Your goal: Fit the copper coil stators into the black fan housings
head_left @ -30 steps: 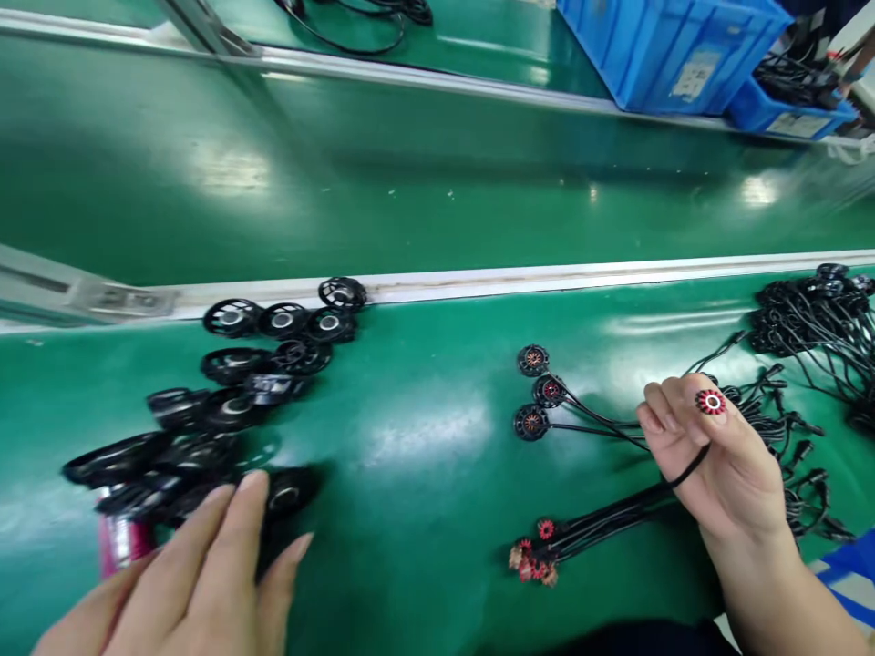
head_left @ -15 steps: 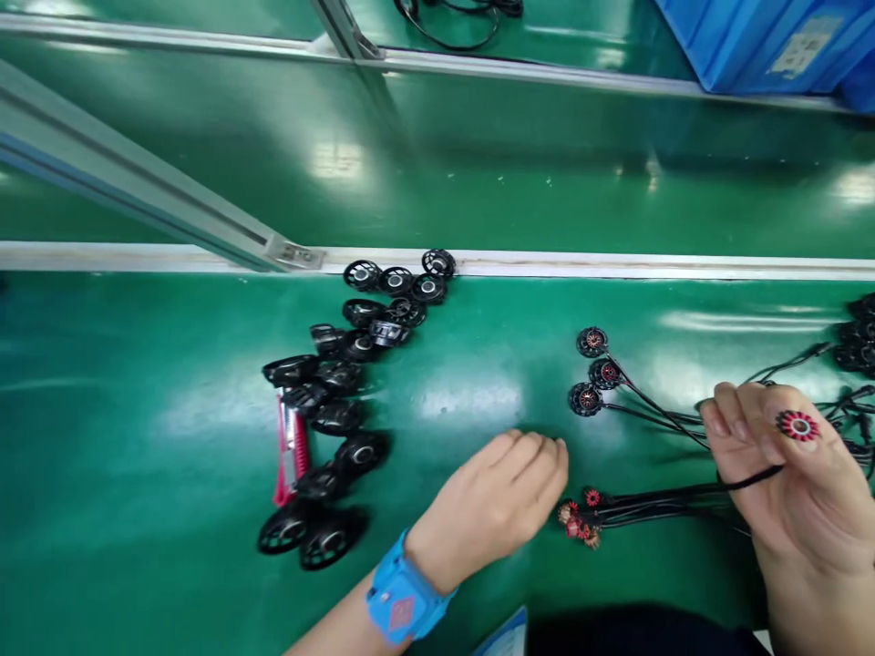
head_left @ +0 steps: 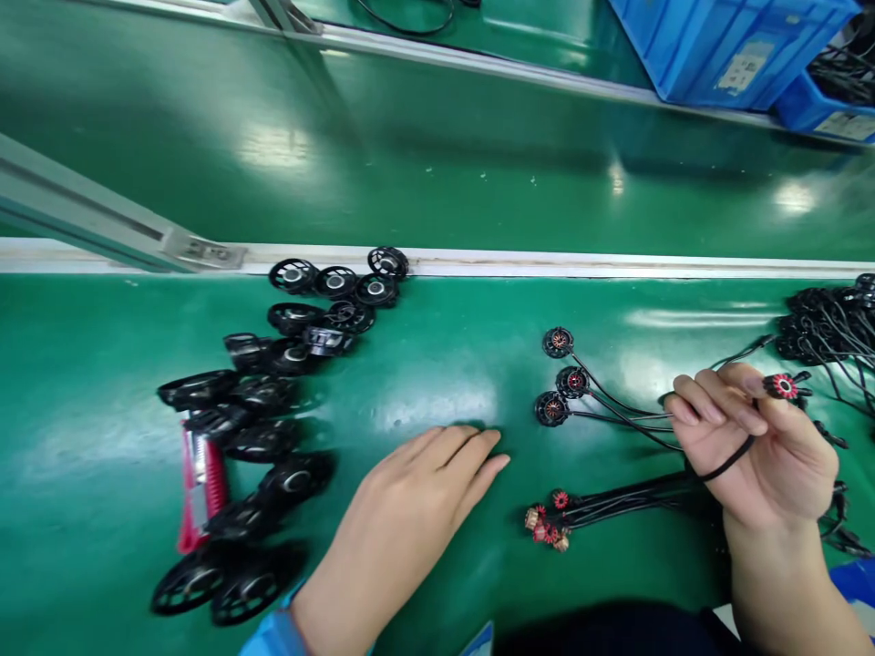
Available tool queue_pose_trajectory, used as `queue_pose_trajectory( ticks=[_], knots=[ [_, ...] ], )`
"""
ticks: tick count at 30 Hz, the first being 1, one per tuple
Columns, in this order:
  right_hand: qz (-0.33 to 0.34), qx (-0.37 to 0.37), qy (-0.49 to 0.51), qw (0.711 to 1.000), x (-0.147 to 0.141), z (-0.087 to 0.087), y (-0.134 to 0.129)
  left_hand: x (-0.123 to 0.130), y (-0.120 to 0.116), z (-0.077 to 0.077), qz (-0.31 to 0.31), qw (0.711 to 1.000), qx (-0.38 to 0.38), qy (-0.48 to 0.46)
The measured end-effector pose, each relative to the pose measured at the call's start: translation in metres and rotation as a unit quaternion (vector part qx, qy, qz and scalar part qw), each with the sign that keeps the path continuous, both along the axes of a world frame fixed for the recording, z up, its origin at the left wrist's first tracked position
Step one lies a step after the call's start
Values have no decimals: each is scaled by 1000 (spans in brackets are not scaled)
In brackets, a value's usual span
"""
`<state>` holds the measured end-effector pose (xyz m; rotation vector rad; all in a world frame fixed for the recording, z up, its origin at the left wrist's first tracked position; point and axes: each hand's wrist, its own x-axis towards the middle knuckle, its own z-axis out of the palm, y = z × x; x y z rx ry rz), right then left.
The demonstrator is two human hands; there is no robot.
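Note:
My right hand [head_left: 758, 437] is closed on a black cable whose end carries a small red-and-black wound core [head_left: 781, 386], standing up past the fingertips. Over the green surface, my left hand [head_left: 416, 497] is palm down with its fingers slightly bent and a gap by the thumb; no object shows in it. Between the hands lies a bundle of cables [head_left: 635, 503] with red and copper cores [head_left: 547, 524] at their left ends. Above it are three round black parts [head_left: 559, 343] with copper centres and cables attached.
Several black wheel-like parts [head_left: 263, 392] lie in a cluster at left, beside a red-handled tool [head_left: 198, 492]. A metal post [head_left: 96, 205] and white rail [head_left: 512, 264] run behind. More black cables [head_left: 830, 323] lie at right; blue bins [head_left: 725, 55] stand at the upper right.
The view has shifted to the right. My left hand has moved left toward the wheel-like parts, its fingers reaching farther out. My right hand still holds the cable with the core.

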<state>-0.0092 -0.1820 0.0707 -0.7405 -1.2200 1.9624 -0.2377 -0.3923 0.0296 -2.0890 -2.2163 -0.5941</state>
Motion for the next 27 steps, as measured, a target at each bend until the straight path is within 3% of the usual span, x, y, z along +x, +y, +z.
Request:
queue_pose_trajectory(
  ticks=[3,6,10,12,15,18,22,27],
  knots=[
    [24,79,-24,996,2,2,-6,12,10,-2,-35,999,19,-33],
    [80,192,-76,975,6,6,-20,29,25,9,-67,992,83,-71],
    [194,359,-183,894,6,10,-37,49,36,33,-67,948,224,-214],
    [221,398,-195,869,3,10,-42,54,35,40,-87,929,222,-281],
    [226,425,-201,853,-2,9,-44,55,31,39,-106,916,186,-340],
    [222,446,-200,844,-3,9,-46,54,29,32,-61,883,168,-435],
    [217,464,-201,835,-4,9,-48,59,32,28,5,793,114,-599],
    [142,537,-191,809,-9,8,-48,69,33,23,73,569,-13,-819]
  ],
)
